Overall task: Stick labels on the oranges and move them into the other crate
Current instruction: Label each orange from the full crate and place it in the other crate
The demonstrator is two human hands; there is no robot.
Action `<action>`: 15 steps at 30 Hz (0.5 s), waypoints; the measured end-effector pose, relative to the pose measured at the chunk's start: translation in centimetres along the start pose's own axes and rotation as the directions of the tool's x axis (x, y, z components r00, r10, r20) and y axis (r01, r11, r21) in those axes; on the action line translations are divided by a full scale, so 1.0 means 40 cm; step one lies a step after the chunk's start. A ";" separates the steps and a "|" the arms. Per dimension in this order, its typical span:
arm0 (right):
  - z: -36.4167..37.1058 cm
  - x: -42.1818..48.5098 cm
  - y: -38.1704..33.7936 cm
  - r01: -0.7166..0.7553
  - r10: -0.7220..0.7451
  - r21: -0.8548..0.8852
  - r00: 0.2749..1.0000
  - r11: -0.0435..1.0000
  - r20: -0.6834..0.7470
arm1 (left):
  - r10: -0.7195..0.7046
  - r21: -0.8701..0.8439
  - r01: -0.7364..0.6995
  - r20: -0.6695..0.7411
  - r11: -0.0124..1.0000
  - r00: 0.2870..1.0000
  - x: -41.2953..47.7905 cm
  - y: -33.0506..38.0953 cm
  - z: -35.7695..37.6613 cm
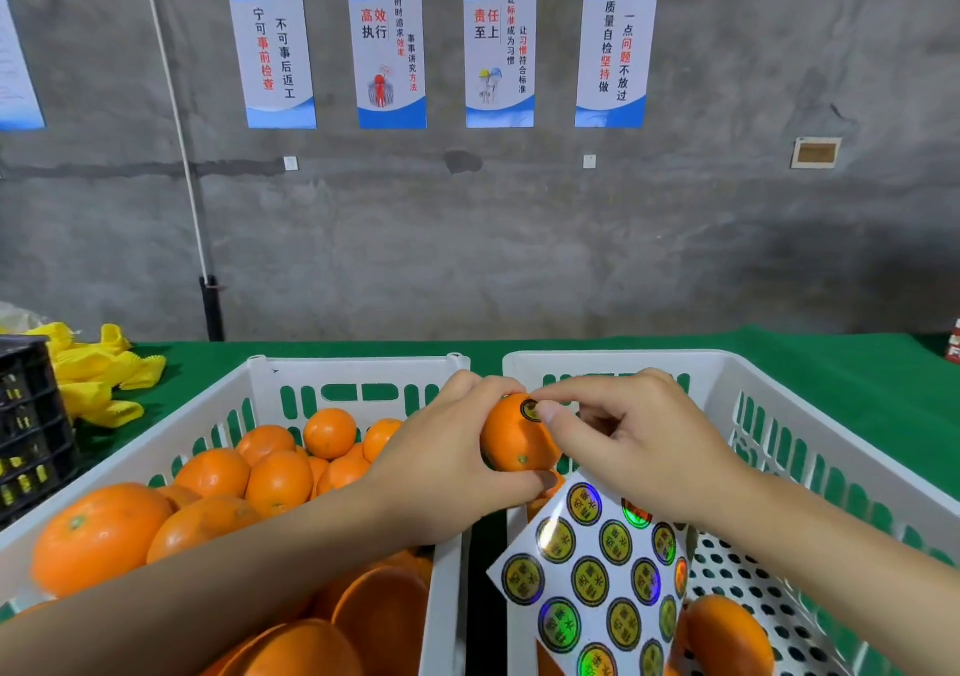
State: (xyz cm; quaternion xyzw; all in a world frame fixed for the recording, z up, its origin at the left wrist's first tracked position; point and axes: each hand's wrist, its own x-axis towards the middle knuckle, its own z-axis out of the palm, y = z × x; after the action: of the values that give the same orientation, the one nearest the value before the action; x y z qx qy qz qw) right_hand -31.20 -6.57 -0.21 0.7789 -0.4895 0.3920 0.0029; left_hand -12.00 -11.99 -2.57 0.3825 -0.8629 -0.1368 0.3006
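My left hand [447,462] grips an orange [511,441] above the gap between two white crates. My right hand [623,441] pinches a round label [530,408] against the top of that orange with thumb and forefinger. A sticker sheet [592,576] with several shiny round labels hangs just below both hands; its top edge is hidden, so I cannot tell which hand holds it. The left crate [358,363] is heaped with oranges [280,478]. The right crate [623,358] shows a perforated floor and an orange [727,634] near its front.
The crates stand side by side on a green tablecloth [841,368] against a grey wall with posters. Yellow foam nets [98,379] and a black crate [26,415] lie at the far left.
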 end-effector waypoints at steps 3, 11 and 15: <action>0.007 -0.001 0.001 0.050 -0.050 0.024 0.998 0.998 0.022 | -0.026 0.024 0.025 0.009 0.999 1.000 -0.001 0.000 0.000; -0.006 0.016 0.008 -0.067 0.097 0.248 0.989 0.967 -0.112 | 0.055 0.006 -0.058 0.197 0.998 0.979 0.001 0.008 -0.023; 0.007 0.016 0.021 -0.101 0.139 0.267 0.982 0.958 -0.126 | 0.165 -0.075 -0.148 0.340 0.986 0.926 -0.003 0.019 -0.025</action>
State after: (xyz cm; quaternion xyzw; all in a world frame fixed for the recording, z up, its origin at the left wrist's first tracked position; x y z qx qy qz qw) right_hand -31.54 -7.57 -0.32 0.7113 -0.4788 0.5071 -0.0879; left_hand -11.74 -11.41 -1.50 0.2753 -0.9264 -0.1980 0.1636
